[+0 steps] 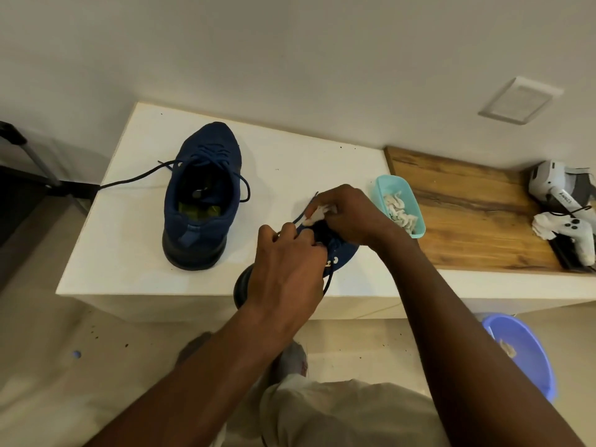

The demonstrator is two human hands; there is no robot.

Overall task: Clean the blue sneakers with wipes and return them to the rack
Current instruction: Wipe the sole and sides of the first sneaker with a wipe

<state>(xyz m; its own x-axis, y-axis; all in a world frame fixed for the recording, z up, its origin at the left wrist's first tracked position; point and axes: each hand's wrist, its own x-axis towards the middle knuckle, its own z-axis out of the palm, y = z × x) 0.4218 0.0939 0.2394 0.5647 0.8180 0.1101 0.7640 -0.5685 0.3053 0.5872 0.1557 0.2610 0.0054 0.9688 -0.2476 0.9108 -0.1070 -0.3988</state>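
Cleaning appears midway: your left hand grips one blue sneaker, your right hand pinches a wipe against it; the second sneaker stands on the tabletop, neither racked.

Not much to read here. The white and grey plastic handheld device on the right has a dark strip with some pale lettering, but it's too small and blurry to spell out (one short word, maybe). The blue knit sneaker nearer the camera shows a couple of small white marks on its side; logo or letters, can't tell. The other blue knit sneaker has a yellow-green patch on its insole, with nothing legible on it.
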